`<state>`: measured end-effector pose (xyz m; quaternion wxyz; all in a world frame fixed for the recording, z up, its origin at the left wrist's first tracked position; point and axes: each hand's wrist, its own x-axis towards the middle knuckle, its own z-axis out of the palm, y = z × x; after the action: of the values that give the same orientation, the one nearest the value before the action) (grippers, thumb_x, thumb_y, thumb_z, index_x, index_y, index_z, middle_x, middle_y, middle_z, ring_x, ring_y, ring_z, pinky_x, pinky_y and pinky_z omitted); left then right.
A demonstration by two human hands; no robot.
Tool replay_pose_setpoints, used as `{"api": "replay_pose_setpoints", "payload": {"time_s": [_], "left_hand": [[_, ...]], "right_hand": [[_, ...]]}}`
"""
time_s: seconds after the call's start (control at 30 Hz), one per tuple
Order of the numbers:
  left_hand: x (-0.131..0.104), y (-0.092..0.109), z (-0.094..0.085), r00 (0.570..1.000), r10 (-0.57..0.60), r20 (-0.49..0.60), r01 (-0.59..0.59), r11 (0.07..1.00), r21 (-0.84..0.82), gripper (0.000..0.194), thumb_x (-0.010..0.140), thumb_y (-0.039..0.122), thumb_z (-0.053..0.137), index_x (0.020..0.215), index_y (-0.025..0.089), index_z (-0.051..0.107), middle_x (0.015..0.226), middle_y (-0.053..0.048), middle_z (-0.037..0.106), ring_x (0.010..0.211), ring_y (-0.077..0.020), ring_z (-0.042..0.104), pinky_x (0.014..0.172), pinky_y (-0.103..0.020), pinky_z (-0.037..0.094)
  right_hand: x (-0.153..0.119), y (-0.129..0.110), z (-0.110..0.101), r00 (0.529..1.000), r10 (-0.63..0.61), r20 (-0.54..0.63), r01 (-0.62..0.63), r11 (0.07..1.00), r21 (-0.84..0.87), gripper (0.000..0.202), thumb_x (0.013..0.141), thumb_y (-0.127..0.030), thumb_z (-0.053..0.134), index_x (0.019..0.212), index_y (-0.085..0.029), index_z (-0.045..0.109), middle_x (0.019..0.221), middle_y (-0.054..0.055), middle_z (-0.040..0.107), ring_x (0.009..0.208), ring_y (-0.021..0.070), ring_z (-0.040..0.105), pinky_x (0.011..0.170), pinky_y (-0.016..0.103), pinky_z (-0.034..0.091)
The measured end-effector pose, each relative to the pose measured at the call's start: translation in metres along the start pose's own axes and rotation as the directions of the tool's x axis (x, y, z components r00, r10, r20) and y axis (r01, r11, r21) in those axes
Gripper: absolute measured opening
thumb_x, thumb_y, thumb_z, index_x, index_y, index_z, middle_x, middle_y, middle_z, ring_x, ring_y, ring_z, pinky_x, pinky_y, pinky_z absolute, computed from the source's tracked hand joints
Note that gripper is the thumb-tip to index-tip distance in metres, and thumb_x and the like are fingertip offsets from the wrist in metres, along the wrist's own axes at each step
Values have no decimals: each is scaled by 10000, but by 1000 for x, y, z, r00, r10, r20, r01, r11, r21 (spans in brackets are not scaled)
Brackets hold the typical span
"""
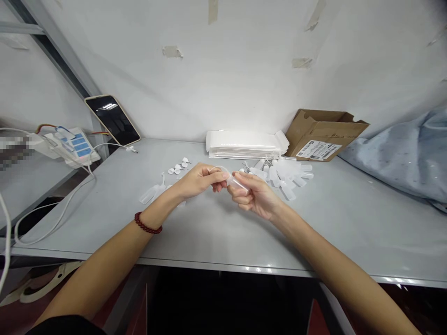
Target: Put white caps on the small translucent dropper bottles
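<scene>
A small translucent plastic squeeze bottle (239,184) is held above the table, its body wrapped by the closed fingers of my right hand (254,193). My left hand (202,180) pinches at the bottle's upper-left end, where a thin whitish loop (220,168) arches over the fingers. The fingers hide most of that end. Several white caps with thin needle tips (178,168) lie beyond my left hand. A few translucent bottles (153,193) rest partly behind my left wrist. To the right, a larger pile of similar bottles (284,174) is spread out.
Stacked white flat packages (246,143) stand against the wall beside an open cardboard box (323,132). A phone (114,120) leans at the left, near a power strip (75,146) and trailing white cables (64,211). Pale blue fabric (401,151) covers the right back corner.
</scene>
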<state>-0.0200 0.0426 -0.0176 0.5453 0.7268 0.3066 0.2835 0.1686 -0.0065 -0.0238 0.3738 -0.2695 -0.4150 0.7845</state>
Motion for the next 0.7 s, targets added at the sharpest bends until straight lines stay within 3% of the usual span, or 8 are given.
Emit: {"api": "replay_pose_setpoints", "payload": {"time_s": [0.1, 0.2, 0.27, 0.33, 0.4, 0.47, 0.57, 0.7], "left_hand": [[1, 1, -6, 993, -64, -95, 63, 998, -14, 283, 826, 391, 595, 689, 151, 657, 629, -4, 598, 596, -107, 537, 611, -251, 461], [2, 0, -17, 956, -146, -256, 140, 989, -40, 270, 798, 388, 613, 677, 148, 644, 640, -10, 592, 606, -109, 530, 592, -243, 446], [3, 0, -27, 911, -174, -375, 184, 983, -11, 246, 779, 377, 617, 695, 148, 654, 649, -14, 598, 607, -112, 532, 593, -242, 442], [2, -2, -38, 848, -163, -504, 239, 967, 89, 223, 763, 359, 599, 705, 153, 659, 670, -25, 623, 606, -125, 542, 595, -253, 442], [1, -5, -49, 793, -86, -603, 324, 897, 300, 204, 748, 337, 576, 693, 160, 659, 679, -39, 645, 618, -152, 555, 599, -273, 432], [-1, -10, -59, 791, 26, -611, 385, 755, 531, 180, 741, 289, 546, 695, 169, 671, 700, -54, 668, 684, -193, 582, 646, -299, 431], [-4, -19, -72, 812, 49, -582, 451, 580, 679, 198, 744, 248, 521, 763, 175, 704, 781, -88, 710, 766, -247, 612, 677, -328, 437], [-7, -27, -82, 836, -35, -547, 508, 425, 749, 230, 748, 239, 531, 865, 184, 720, 872, -99, 729, 836, -273, 630, 707, -338, 448]], "right_hand": [[0, -11, -13, 975, -122, -187, 107, 990, -92, 363, 845, -406, 599, 705, -218, 321, 597, -81, 290, 453, 52, 143, 430, 196, 128], [-3, -22, -33, 835, -387, -391, 184, 866, -466, 366, 830, -458, 573, 765, -249, 280, 598, -75, 353, 457, 85, 232, 457, 220, 158], [-6, -28, -46, 638, -654, -407, 82, 583, -808, 306, 845, -442, 544, 835, -260, 299, 596, -73, 361, 482, 116, 315, 488, 243, 221], [-8, -32, -57, 548, -769, -330, -201, 262, -944, 228, 864, -388, 501, 870, -245, 323, 585, -65, 361, 482, 137, 346, 522, 276, 249], [-9, -33, -63, 549, -783, -293, -421, 44, -906, 163, 872, -339, 466, 901, -220, 357, 585, -42, 393, 496, 161, 381, 535, 292, 244], [-9, -34, -66, 582, -753, -307, -546, -82, -834, 142, 871, -306, 453, 932, -195, 390, 599, -9, 443, 524, 186, 422, 534, 295, 228], [-7, -32, -67, 616, -704, -352, -628, -169, -760, 154, 875, -288, 444, 969, -169, 418, 633, 34, 505, 571, 213, 477, 529, 295, 218], [-7, -29, -69, 598, -725, -340, -659, -204, -724, 150, 871, -269, 442, 967, -154, 441, 698, 82, 552, 671, 246, 516, 532, 300, 242]]}}
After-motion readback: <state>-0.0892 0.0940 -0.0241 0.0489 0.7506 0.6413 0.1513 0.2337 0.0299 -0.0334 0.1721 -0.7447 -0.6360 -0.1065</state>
